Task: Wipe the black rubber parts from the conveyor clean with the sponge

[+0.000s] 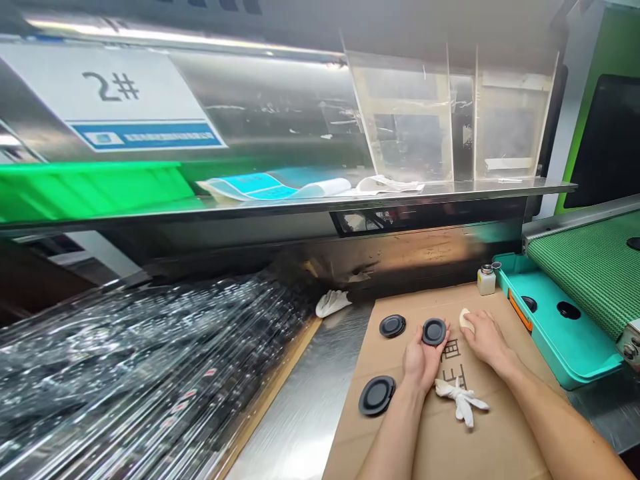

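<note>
My left hand, palm up, holds a round black plastic disc with a raised rim. To its right, my right hand pinches a small cream-coloured pad just above the cardboard sheet. The pad and the disc are apart. Left of my hands, one black round part lies near the back of the cardboard and a larger-looking one lies nearer to me. A crumpled white glove rests between my forearms.
A small white bottle with a metal top stands at the back. On the right are a teal tray holding black round parts and a green conveyor belt. Plastic-wrapped material fills the left, under a metal shelf.
</note>
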{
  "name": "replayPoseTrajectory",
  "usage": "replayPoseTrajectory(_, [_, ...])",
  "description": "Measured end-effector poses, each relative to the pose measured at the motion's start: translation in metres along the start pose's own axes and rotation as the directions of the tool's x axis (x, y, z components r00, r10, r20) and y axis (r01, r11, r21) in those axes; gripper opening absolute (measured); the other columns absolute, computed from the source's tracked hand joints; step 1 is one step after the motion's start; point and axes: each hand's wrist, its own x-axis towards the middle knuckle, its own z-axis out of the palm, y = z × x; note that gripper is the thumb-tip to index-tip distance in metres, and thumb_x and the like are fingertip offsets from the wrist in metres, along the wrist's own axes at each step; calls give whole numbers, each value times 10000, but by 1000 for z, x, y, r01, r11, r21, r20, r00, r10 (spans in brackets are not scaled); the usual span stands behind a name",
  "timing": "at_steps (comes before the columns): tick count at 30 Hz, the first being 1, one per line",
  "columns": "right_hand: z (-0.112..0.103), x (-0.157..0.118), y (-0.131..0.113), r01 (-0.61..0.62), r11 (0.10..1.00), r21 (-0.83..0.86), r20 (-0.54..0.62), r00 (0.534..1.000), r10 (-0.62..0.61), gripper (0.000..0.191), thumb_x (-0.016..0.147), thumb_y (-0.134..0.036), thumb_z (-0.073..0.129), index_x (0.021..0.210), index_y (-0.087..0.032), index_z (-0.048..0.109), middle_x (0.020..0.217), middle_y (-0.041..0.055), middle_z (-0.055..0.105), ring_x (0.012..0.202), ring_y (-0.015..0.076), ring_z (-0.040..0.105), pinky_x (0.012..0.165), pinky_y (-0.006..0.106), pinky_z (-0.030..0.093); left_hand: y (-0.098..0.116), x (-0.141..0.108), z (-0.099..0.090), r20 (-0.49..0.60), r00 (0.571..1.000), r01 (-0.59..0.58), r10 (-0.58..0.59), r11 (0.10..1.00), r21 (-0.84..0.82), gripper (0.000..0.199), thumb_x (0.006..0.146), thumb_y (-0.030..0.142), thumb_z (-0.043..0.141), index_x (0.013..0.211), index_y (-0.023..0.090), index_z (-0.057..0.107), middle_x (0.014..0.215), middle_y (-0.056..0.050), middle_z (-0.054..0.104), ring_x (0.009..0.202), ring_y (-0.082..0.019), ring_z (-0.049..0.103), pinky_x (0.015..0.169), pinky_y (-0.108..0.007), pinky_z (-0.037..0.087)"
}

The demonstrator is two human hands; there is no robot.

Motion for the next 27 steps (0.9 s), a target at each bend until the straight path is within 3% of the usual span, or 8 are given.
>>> replayPoseTrajectory(3, [13,-11,-23,177,978,108,-68,983,-170,266,966,-281,516,1192,-220,643,1139,94,613,1080,220,517,952,313,389,-4,-3,2,24,1000,1,-2,1000,10,333,1017,261,369,1128,116,648,1093,-169,722,1073,-253,697,936,-432,579])
replayPoseTrajectory(6, [18,-18,-47,303,946,117,-48,953,-299,264,967,-274,512,1198,-240,634,1199,93,582,1101,225,488,979,327,379,-8,-6,2,87,993,77,-80,997,30,347,1008,304,403,1089,110,679,1091,-168,725,1091,-250,686,1003,-421,545])
replayPoseTrajectory(10, [16,-5,-46,94,995,-13,-49,994,-94,310,1006,-283,424,1223,-201,630,1175,133,588,1077,255,483,943,357,389,-10,-4,0,66,996,52,-57,995,85,295,1000,233,417,1087,105,669,1095,-164,725,1074,-240,687,969,-406,563])
replayPoseTrajectory(15, [12,5,-11,-48,989,-139,-62,997,40,331,999,-282,422,1228,-183,639,1166,144,601,1085,268,492,925,360,374,1,0,0,18,999,34,-35,998,57,335,1011,271,377,1122,80,628,1184,-227,682,1060,-293,695,820,-423,609])
replayPoseTrajectory(19, [15,3,6,-61,987,-150,-46,997,55,294,974,-319,476,1160,-199,669,1135,128,616,1097,272,496,919,356,367,11,-5,0,73,994,90,-86,995,-54,396,1005,333,355,1180,88,611,1265,-259,635,1111,-339,673,760,-430,608])
replayPoseTrajectory(27, [18,2,1,-30,992,-125,8,999,31,284,975,-358,470,1140,-224,658,1137,111,625,1104,253,507,910,339,356,16,-22,8,175,974,163,-142,981,-110,371,950,210,398,1237,83,596,1279,-245,630,1173,-348,640,835,-450,590])
